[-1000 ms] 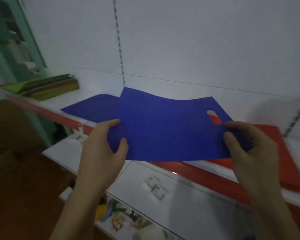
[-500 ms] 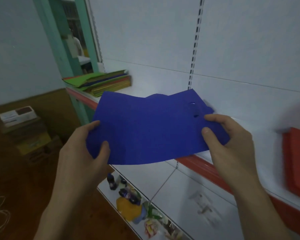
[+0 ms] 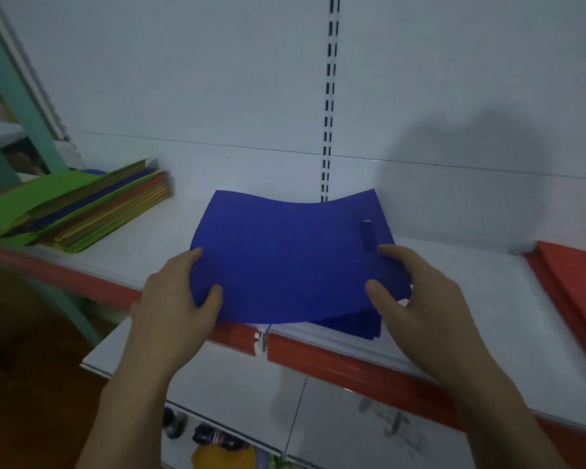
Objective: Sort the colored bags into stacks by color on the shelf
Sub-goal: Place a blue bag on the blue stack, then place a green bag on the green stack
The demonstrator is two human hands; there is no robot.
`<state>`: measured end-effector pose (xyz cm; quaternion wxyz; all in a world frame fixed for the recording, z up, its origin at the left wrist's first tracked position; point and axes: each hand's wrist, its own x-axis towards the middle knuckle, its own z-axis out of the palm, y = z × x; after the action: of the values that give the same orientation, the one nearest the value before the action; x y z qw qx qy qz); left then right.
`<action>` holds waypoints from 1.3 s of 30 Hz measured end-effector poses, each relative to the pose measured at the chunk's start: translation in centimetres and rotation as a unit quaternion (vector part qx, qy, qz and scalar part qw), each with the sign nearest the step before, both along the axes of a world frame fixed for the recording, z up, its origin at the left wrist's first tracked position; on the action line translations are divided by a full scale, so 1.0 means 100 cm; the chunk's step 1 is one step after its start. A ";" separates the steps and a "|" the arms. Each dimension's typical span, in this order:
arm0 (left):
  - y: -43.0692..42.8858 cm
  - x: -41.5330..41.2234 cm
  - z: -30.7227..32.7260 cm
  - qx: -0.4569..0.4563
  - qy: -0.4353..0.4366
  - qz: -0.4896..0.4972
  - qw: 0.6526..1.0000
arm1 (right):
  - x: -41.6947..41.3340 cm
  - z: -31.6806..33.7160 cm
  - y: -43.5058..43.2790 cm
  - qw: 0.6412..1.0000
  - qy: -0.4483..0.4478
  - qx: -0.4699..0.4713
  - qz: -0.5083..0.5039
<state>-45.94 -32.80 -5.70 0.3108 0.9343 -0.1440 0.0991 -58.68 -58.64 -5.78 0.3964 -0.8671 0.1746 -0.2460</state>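
We hold a plain, deep blue bag (image 3: 284,258) between our left hand (image 3: 176,299) and right hand (image 3: 416,292).
Just under our grip we see more blue bags (image 3: 359,324), the same dark blue. Well to the left of our grip, the mixed pile (image 3: 81,211) is bright green on top, with blue, red and yellow stripes down its side. Well to the right, the red pile (image 3: 575,286) is all red. The shelf (image 3: 471,299) is white with a red front strip (image 3: 352,365). The white wall (image 3: 183,79) has a line of little black slots (image 3: 330,79).
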 end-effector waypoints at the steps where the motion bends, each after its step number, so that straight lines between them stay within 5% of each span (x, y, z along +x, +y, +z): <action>1: -0.001 0.011 -0.001 0.014 0.013 -0.006 1.000 | 0.002 -0.002 0.003 1.000 0.014 -0.012 -0.010; 7: 0.005 0.058 -0.006 0.098 0.043 -0.039 0.994 | 0.014 -0.012 0.030 0.993 0.067 -0.062 -0.081; 13: 0.019 0.102 -0.009 0.104 0.035 -0.194 0.975 | 0.029 -0.017 0.057 0.968 0.148 -0.110 -0.170; 21: 0.033 0.137 -0.016 0.100 0.031 -0.258 0.960 | 0.047 -0.008 0.092 0.947 0.109 -0.142 -0.268; 31: 0.131 0.164 0.055 0.085 -0.136 -0.164 0.973 | 0.131 0.026 0.164 0.974 0.132 -0.149 -0.107; 39: 0.249 0.213 0.067 0.093 -0.112 -0.069 0.987 | 0.233 0.040 0.256 0.985 0.085 -0.144 0.047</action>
<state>-24.67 -7.86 1.05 0.2109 0.9299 -0.2507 0.1675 -35.36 -33.06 -1.77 0.2627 -0.9400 0.1292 -0.1750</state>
